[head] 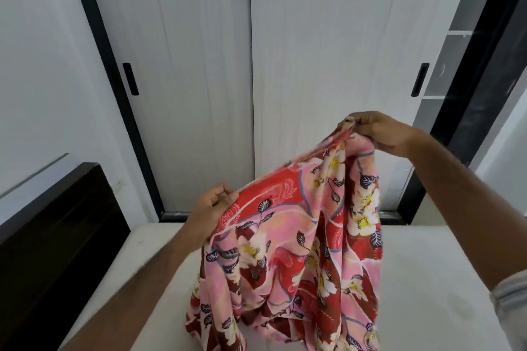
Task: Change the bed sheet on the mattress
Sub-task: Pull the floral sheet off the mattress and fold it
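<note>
A red and pink floral bed sheet [296,245] hangs bunched in the air above a bare white mattress [427,279]. My right hand [379,131] pinches the sheet's upper edge, raised high on the right. Lower and to the left, my left hand [214,202] grips the same edge with curled fingers. The edge runs taut between the two hands. The sheet's lower folds droop onto the mattress near the bottom of the view.
A dark wooden headboard [57,236] stands along the mattress's left side. Behind the bed is a white sliding-door wardrobe [199,79] with black handles and a black frame. A white wall [37,65] is at the left.
</note>
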The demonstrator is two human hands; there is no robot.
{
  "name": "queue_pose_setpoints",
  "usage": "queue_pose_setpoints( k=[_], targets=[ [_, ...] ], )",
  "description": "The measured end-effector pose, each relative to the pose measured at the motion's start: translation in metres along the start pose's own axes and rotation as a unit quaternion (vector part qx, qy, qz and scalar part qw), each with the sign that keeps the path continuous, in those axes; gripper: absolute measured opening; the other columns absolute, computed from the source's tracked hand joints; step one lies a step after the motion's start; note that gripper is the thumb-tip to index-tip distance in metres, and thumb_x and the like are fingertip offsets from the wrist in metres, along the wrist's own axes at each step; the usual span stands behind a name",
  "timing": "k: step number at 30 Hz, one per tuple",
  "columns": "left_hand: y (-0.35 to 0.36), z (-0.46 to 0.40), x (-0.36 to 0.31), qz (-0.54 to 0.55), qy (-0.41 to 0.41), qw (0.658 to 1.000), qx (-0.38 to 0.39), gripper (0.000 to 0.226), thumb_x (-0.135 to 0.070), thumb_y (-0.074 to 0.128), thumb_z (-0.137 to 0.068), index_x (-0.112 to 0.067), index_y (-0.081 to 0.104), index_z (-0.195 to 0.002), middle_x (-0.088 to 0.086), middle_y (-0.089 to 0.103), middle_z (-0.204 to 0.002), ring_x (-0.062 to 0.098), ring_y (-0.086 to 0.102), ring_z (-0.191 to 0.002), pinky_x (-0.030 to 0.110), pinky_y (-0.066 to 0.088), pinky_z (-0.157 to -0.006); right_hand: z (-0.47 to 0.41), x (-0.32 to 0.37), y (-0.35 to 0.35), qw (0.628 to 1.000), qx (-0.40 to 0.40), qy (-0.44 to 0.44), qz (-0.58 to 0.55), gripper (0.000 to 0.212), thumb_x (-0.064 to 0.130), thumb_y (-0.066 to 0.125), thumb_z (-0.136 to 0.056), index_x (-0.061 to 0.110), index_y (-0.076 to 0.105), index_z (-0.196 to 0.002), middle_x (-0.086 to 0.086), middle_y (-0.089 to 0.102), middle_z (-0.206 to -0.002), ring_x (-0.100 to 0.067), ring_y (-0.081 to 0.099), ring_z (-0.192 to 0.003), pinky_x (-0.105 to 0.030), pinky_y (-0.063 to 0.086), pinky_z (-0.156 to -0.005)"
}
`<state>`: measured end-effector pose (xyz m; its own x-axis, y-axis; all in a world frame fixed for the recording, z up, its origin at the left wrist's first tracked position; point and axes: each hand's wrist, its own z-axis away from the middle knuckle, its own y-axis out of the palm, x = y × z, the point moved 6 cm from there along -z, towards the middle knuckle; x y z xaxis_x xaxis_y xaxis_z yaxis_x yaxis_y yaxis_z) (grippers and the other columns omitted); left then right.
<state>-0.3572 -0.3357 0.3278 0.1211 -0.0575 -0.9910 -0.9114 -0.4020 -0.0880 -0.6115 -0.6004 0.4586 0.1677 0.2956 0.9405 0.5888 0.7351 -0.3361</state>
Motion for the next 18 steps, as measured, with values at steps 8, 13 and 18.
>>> queue_pose_setpoints(
  k=[8,13,18],
  targets=[
    [0.0,-0.006,-0.012,0.056,-0.144,0.962,0.225,0.07,-0.052,0.096,-0.054,-0.008,0.063,-0.097,0.02,0.072,-0.101,0.027,0.074,-0.08,0.032,0.063,-0.067,-0.012,-0.069,0.0,0.988,-0.028,0.109,0.11,0.015,0.001,0.056,-0.098,0.005,0.069,-0.104,-0.021,0.07,-0.115,-0.028,0.067,-0.094,-0.041,0.053,-0.093],
    [0.013,-0.036,0.002,-0.055,-0.117,0.991,-0.023,0.027,-0.023,0.081,-0.081,-0.01,0.061,-0.093,0.017,0.074,-0.093,0.025,0.072,-0.07,0.032,0.06,-0.061,-0.015,-0.085,0.047,0.966,-0.204,0.049,0.149,0.047,0.018,0.062,-0.098,0.014,0.043,-0.142,-0.005,0.076,-0.091,-0.014,0.069,-0.087,-0.019,0.048,-0.07],
    [0.043,-0.049,0.014,-0.105,-0.045,0.992,-0.062,0.01,-0.015,0.078,-0.088,-0.018,0.068,-0.088,0.0,0.071,-0.076,0.005,0.068,-0.062,0.023,0.054,-0.06,-0.001,-0.064,0.157,0.978,0.101,-0.048,0.176,0.071,0.015,0.068,-0.095,0.027,0.028,-0.152,-0.003,0.074,-0.082,0.001,0.064,-0.061,-0.014,0.046,-0.058]
  ],
)
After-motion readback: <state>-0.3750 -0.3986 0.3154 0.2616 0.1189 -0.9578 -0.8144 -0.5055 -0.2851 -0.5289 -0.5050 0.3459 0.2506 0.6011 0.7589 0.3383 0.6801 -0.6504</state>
